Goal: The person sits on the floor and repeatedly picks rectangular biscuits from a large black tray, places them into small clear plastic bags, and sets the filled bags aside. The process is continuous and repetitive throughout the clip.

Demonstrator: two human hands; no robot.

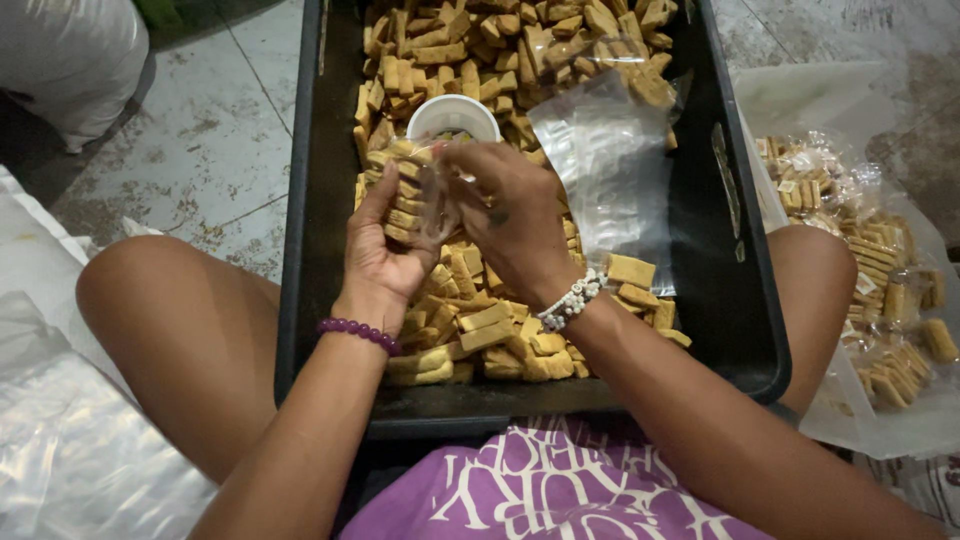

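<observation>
Black crate point(320, 250) of biscuits point(480, 330) on stained tiled floor point(200, 150); above it, left hand point(385, 250) cups a small clear bag point(415, 195), right hand point(505, 215) apparently pinching its top; filled packets point(880, 300) right of crate

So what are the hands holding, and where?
The left hand cradles a small clear bag of biscuit pieces from underneath; the right hand pinches its top edge.
</observation>
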